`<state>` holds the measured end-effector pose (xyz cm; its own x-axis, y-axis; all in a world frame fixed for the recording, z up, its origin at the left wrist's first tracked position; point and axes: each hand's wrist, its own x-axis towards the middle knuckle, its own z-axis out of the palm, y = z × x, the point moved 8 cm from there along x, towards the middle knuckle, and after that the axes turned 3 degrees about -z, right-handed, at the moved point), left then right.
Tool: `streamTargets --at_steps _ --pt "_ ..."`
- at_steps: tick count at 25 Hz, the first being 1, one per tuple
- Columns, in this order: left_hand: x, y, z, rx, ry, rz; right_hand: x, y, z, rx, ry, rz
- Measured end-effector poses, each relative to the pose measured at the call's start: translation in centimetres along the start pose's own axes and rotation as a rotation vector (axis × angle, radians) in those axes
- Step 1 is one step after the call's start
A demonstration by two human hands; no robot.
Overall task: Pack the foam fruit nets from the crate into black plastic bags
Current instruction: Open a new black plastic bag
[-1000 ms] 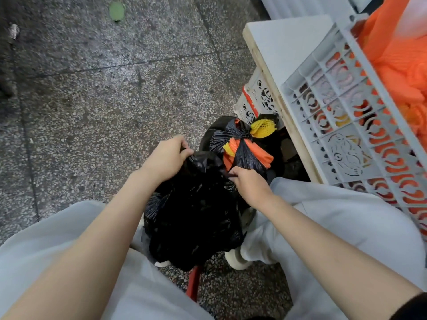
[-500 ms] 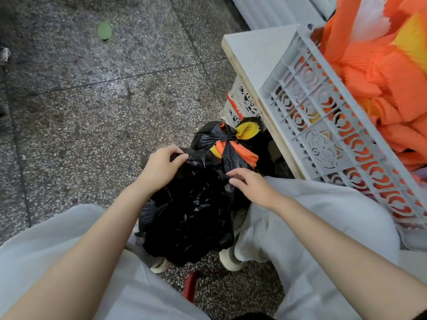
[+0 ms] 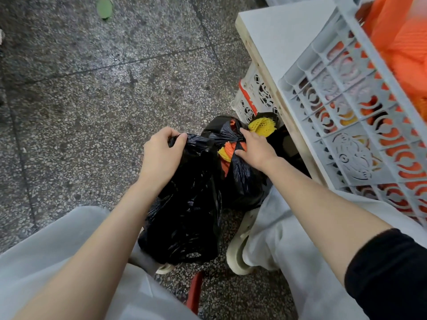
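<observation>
A filled black plastic bag (image 3: pixel 184 211) hangs between my knees. My left hand (image 3: pixel 161 155) grips its bunched top. Behind it on the floor sits a second black bag (image 3: pixel 245 181), tied at the top, with orange and yellow foam nets (image 3: pixel 227 152) showing through the knot. My right hand (image 3: pixel 255 148) rests on that second bag with fingers spread over its knot. A yellow foam net (image 3: pixel 262 127) pokes out just beyond my right hand. The white lattice crate (image 3: pixel 346 93) at right holds a heap of orange foam nets (image 3: pixel 402 42).
The crate stands on a white board with a wooden edge (image 3: pixel 277 42). Under the board a smaller white crate (image 3: pixel 251 98) sits on the speckled stone floor (image 3: pixel 92 100). My white trousers and a white shoe (image 3: pixel 238 248) flank the bags. A red stool leg (image 3: pixel 195 289) shows below.
My right hand has moved off the near bag and forward onto the tied bag behind it. My left hand keeps its grip on the near bag's top.
</observation>
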<state>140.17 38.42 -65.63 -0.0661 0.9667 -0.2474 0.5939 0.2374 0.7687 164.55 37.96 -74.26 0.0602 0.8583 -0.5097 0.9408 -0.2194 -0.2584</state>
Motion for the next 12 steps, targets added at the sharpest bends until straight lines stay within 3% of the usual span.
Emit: streamTargets --at_steps 2,7,12 --pt "0.1 0.3 1.0 0.008 -0.034 -0.006 -0.2 0.2 1.1 -0.095 -0.034 0.024" --pt "-1.7 1.9 4.9 0.031 -0.165 0.078 -4.9 -0.8 1.9 -0.084 0.092 -0.049" --pt "-4.1 11.5 5.4 -0.043 -0.164 0.292 -11.5 0.4 -4.2 0.092 0.294 -0.004"
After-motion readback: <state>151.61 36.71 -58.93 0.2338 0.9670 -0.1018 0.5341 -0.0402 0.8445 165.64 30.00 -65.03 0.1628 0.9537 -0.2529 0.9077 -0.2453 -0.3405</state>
